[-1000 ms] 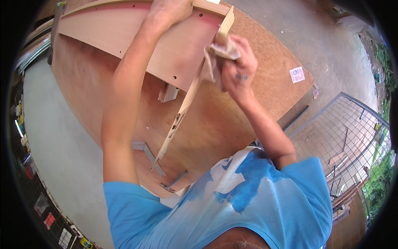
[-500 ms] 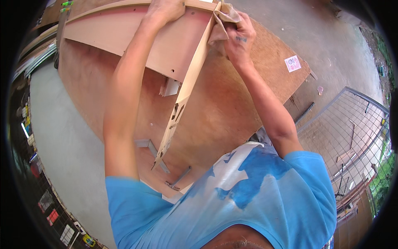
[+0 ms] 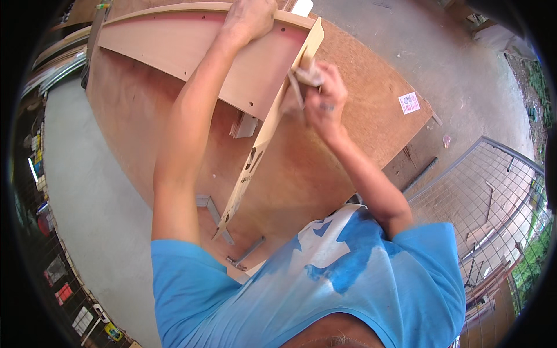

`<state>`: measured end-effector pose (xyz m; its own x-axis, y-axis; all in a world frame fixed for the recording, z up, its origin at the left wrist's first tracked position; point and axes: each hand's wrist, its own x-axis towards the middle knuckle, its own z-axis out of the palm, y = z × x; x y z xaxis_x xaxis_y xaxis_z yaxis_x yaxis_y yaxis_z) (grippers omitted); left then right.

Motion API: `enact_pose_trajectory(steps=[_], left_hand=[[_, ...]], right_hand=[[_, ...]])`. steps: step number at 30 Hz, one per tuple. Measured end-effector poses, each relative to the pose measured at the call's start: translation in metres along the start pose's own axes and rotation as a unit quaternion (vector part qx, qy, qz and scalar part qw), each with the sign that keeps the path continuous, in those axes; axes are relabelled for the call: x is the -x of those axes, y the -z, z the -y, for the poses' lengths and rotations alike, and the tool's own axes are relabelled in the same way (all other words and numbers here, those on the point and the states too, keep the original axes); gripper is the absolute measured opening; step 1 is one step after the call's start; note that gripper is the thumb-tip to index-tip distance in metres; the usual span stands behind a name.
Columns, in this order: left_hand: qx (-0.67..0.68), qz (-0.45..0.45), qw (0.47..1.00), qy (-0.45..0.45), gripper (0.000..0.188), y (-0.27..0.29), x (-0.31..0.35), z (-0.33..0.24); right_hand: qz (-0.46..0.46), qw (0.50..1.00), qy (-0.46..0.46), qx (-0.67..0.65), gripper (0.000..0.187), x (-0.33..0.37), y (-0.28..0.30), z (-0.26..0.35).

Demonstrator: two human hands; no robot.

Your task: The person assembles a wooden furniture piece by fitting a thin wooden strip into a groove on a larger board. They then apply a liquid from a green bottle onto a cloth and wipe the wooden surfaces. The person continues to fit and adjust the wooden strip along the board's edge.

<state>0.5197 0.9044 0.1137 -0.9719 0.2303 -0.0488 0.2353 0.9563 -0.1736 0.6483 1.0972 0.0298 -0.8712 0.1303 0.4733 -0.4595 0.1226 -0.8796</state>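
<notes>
My left hand (image 3: pixel 252 22) reaches over the far curved edge of a wooden panel frame (image 3: pixel 191 49), its fingers closed round that edge. In my right hand (image 3: pixel 326 101) is a crumpled beige rag (image 3: pixel 310 75), blurred by motion. The rag lies against the side of a long pale wooden strip (image 3: pixel 268 124), which stands along the panel's right end and runs back toward me. Dark printed marks show on the strip's near part.
Under the panel is a large brown plywood board (image 3: pixel 301 156) with a white-and-pink label (image 3: pixel 408 103). A hammer (image 3: pixel 246 252) and a metal square (image 3: pixel 216 217) lie close to my body. At the right stands a wire mesh panel (image 3: pixel 487 191); stacked strips (image 3: pixel 61 72) are at far left.
My right hand with the rag has slid nearer to me along the strip. My left hand and the panel appear slightly farther right in the picture.
</notes>
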Motion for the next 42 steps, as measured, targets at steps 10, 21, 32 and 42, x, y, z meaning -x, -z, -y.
enact_pose_trajectory(steps=[10,21,32,42], left_hand=[[0.019,-0.014,0.999,0.034,0.018,0.005,0.020,0.004],[0.022,0.007,0.998,0.054,0.018,0.032,0.011,-0.015],[0.040,-0.003,0.998,0.055,0.016,0.028,0.019,-0.018],[0.169,0.000,0.985,0.021,0.027,0.030,0.027,-0.017]], right_hand=[[0.021,0.998,0.045,-0.034,0.022,-0.006,-0.002,-0.002],[0.041,0.997,0.068,-0.011,0.025,0.046,-0.005,0.057],[0.055,0.993,0.044,-0.096,0.014,-0.038,-0.007,-0.026],[0.399,0.916,-0.004,-0.032,0.030,0.081,0.041,0.072]])
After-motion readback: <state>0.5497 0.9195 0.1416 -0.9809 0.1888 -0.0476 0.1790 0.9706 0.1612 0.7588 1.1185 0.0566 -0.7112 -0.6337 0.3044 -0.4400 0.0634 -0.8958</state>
